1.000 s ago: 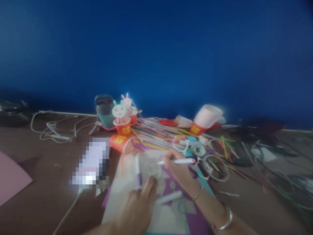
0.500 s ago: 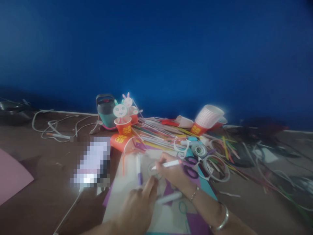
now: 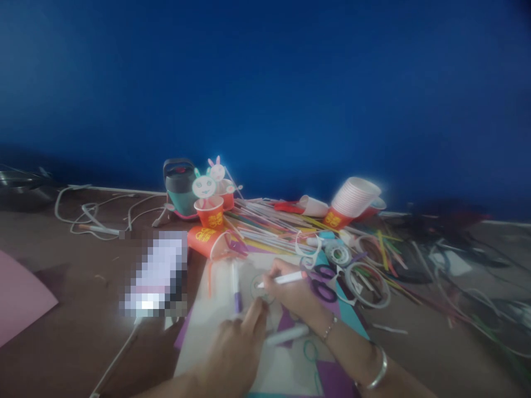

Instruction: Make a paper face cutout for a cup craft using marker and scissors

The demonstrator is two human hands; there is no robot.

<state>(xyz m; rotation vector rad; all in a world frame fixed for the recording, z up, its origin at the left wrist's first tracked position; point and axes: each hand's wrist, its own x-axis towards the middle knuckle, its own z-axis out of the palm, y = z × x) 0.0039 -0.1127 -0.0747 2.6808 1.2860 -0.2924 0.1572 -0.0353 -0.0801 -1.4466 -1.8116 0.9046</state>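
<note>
My right hand (image 3: 286, 284) is closed around a white marker (image 3: 291, 277) with a reddish end. The marker's tip rests on pale paper (image 3: 219, 337), at a small round drawing (image 3: 256, 284). Just below it, my left hand (image 3: 240, 337) has its fingers drawn together, their tips holding the paper down by the drawing. A white marker with a purple cap (image 3: 236, 290) lies left of the drawing. Under my right wrist is another pale marker (image 3: 288, 334), partly covered. Purple-handled scissors (image 3: 324, 290) lie to the right of my right hand.
Behind the paper lie many coloured sticks (image 3: 265, 224). A tipped red cup (image 3: 209, 242), a stack of paper cups (image 3: 352, 202) and rabbit-face cutouts (image 3: 204, 187) stand around them. Tape rolls (image 3: 368, 284) are at right; a blurred-out phone (image 3: 157, 271) with a cable (image 3: 114, 359) is at left.
The marker tip in my right hand has barely shifted, and the green line of the small round drawing looks fuller. My left hand keeps its place.
</note>
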